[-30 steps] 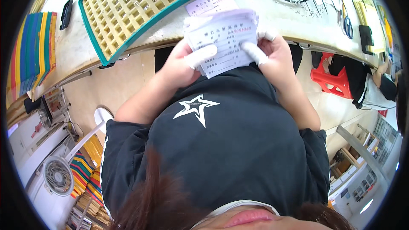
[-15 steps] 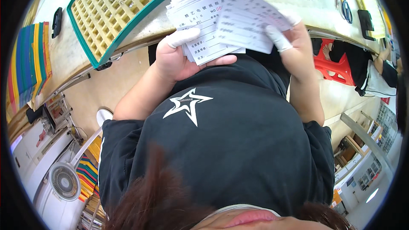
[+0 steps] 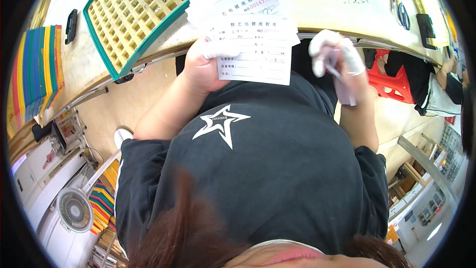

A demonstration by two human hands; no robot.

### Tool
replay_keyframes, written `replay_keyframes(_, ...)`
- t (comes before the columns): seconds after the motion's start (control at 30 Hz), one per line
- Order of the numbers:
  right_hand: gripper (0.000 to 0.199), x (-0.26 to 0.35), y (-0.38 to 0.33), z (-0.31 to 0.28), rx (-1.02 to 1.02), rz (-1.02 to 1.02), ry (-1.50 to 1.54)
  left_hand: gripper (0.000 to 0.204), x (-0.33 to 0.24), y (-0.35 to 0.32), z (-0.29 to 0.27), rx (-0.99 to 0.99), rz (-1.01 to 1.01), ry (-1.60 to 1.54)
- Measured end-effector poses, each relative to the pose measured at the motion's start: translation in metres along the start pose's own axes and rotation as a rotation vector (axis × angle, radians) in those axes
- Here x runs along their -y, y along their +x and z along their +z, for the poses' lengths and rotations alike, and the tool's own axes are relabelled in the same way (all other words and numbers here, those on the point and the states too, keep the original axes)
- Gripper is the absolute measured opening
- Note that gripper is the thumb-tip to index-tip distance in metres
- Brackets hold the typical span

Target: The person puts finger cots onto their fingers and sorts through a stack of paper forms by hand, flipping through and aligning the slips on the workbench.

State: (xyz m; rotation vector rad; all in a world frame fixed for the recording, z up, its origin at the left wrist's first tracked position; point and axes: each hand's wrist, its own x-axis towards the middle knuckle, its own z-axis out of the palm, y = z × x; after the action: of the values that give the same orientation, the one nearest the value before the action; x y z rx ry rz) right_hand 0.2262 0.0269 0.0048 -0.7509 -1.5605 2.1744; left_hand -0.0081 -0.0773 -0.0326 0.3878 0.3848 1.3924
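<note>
My left hand grips a fanned stack of white printed paper slips, its thumb pressed on the top one. The slips spread away from me over the table edge, some with red numbers. Apart from the stack, to its right, my right hand is closed on another paper slip, which looks bent and hangs down edge-on. White finger covers sit on my left thumb and on several fingers of my right hand; the right fingers are slightly blurred.
A yellow grid tray with a green rim lies on the table left of the slips. Coloured folders and a black object are farther left. Blue-handled scissors and a black phone-like object lie right. A red stool stands near another person.
My right hand has moved down and right, away from the stack, with a slip in it. The top slip in my left hand now faces me uncovered.
</note>
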Motion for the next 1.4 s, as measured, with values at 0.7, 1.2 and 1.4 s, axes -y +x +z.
replay_keyframes(0.7,0.025,-0.018,0.021,0.047,-0.413,-0.275,-0.371,0.046,0.022,0.018,0.011,-0.023,0.184,-0.246)
replay_keyframes(1.2,0.039,-0.202,-0.222,0.011,-1.184,0.848,-0.387,0.044,-0.022,-0.002,-0.040,-0.155,0.296,0.134)
replay_keyframes(1.4,0.044,-0.142,-0.245,0.055,-1.053,1.114,0.004,0.046,-0.023,0.013,-0.022,-0.313,0.340,0.333)
